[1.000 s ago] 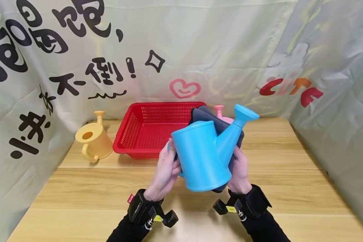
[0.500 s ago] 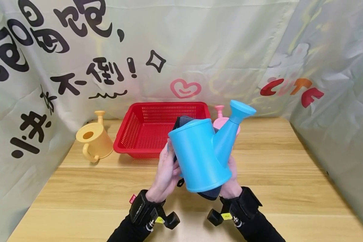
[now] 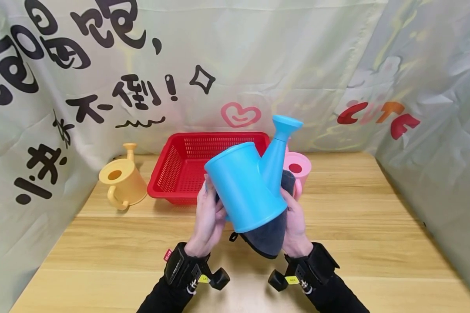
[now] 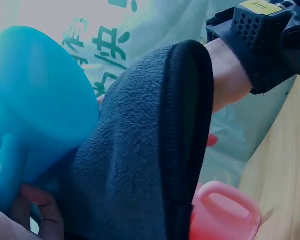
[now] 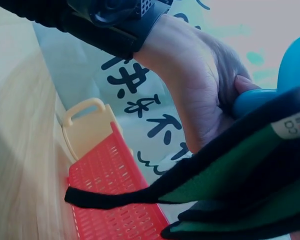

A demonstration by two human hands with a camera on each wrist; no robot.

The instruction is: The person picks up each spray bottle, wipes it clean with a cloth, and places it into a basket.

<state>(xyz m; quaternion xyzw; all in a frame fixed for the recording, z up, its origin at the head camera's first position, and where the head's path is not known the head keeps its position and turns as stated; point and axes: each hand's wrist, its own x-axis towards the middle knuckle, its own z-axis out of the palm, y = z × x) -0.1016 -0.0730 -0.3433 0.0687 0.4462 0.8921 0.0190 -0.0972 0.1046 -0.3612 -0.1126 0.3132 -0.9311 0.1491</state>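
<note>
A light blue watering can point(image 3: 246, 187) is held tilted above the table, its spout up and to the right. My left hand point(image 3: 207, 217) grips its handle point(image 4: 10, 170) on the left side; fingers point(image 4: 45, 212) curl beneath the handle in the left wrist view. My right hand point(image 3: 295, 226) holds a folded dark grey cloth point(image 3: 268, 237) with black edging against the can's right side and underside. The right fingertips are partly hidden behind cloth and can. In the right wrist view the cloth's green inner face point(image 5: 225, 172) and a white label show.
Behind the can stands a red slotted basket point(image 3: 172, 182). A yellow watering can point(image 3: 127, 184) is to its left, a pink watering can point(image 3: 303, 161) to its right. A printed fabric backdrop point(image 3: 297, 65) encloses the wooden table point(image 3: 356, 226) on the back and sides.
The blue can has moved left and up, its spout turning more upright. The right hand and cloth have shifted left and lower around it. The pink can is now more visible.
</note>
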